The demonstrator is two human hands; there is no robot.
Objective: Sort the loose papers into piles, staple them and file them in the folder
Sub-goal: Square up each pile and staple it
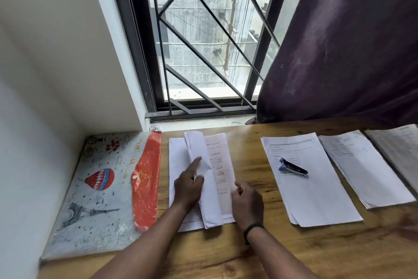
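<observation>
Four paper piles (309, 179), one stapler (293, 167), one folder (99, 190)

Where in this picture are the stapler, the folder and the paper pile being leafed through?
stapler (293, 167): head view, on the middle of its dark body.
folder (97, 190): head view, on its printed grey cover.
paper pile being leafed through (224, 165): head view, on the exposed printed page.
</observation>
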